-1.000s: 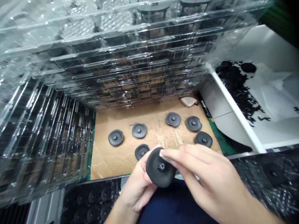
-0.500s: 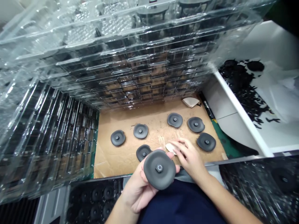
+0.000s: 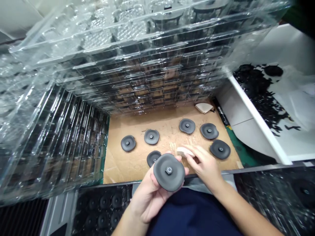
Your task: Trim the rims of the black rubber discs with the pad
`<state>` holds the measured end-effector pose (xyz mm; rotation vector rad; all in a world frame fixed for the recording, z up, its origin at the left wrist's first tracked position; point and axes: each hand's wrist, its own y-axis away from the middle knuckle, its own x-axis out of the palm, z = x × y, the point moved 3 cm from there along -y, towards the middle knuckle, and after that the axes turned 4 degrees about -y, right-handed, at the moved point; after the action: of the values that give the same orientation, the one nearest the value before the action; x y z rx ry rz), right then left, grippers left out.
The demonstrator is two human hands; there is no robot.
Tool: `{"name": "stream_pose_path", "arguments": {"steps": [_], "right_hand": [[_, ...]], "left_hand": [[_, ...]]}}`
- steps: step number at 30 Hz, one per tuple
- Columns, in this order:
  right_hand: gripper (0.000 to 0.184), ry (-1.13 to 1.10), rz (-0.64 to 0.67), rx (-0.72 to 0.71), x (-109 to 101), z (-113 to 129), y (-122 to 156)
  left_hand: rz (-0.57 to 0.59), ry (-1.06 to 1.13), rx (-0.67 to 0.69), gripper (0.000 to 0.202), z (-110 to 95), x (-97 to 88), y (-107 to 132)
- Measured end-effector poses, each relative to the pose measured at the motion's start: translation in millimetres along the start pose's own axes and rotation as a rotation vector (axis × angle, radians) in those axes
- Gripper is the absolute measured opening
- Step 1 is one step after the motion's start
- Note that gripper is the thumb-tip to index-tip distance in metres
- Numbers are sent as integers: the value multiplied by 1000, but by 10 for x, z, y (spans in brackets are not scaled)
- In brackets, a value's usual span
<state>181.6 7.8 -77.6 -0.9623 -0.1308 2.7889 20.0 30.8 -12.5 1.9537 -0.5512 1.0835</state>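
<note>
In my left hand (image 3: 147, 200) is a dark grey rounded disc (image 3: 163, 178) with a small raised hub at its centre, face up, fingers wrapped under its edge. Just to its right, my right hand (image 3: 206, 167) pinches a thin white piece (image 3: 184, 151) with a curved edge; its material is unclear. The two hands are close together over a cardboard sheet (image 3: 123, 170). Similar discs lie on the cardboard: one (image 3: 153, 158) partly hidden behind the held disc, two (image 3: 151, 136) to the left, and several (image 3: 187, 126) towards the right.
Stacked clear plastic trays (image 3: 147, 72) rise behind the cardboard, and more trays (image 3: 73, 131) stand at the left. A white bin (image 3: 261, 127) on the right holds small black parts (image 3: 256, 88). A white wedge-shaped piece (image 3: 204, 108) and a black marker-like tube (image 3: 221, 113) lie near the back right corner.
My right hand has shifted slightly, and more of the white piece shows, now turned flatter. The held disc has tilted a little. The whole view has moved slightly.
</note>
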Motion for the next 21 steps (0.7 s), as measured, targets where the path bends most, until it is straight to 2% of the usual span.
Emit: {"name": "stream_pose_path", "arguments": {"steps": [4, 7, 10, 13, 15, 17, 18, 21], "right_hand": [[26, -58, 38, -5, 34, 86, 35], [22, -77, 14, 33, -113, 234, -76], [24, -99, -55, 17, -371, 619, -209], [27, -118, -81, -244, -528, 1109, -223], [25, -164, 37, -314, -516, 1289, -196], [23, -208, 199, -270, -451, 1332, -198], [22, -211, 226, -259, -426, 1330, -216], [24, -159, 26, -331, -442, 1325, -291]], "left_hand": [[-102, -1, 46, 46, -2, -60, 4], [-129, -33, 67, 53, 3, -76, -20], [-169, -108, 110, 70, 7, -57, -47], [-239, -199, 119, 70, 7, -30, -56], [-282, -235, 127, 58, -8, -18, -53], [-312, -250, 146, 50, -23, 0, -50], [-316, -256, 145, 50, -23, 16, -52], [-278, -250, 90, 59, -8, 92, -61]]}}
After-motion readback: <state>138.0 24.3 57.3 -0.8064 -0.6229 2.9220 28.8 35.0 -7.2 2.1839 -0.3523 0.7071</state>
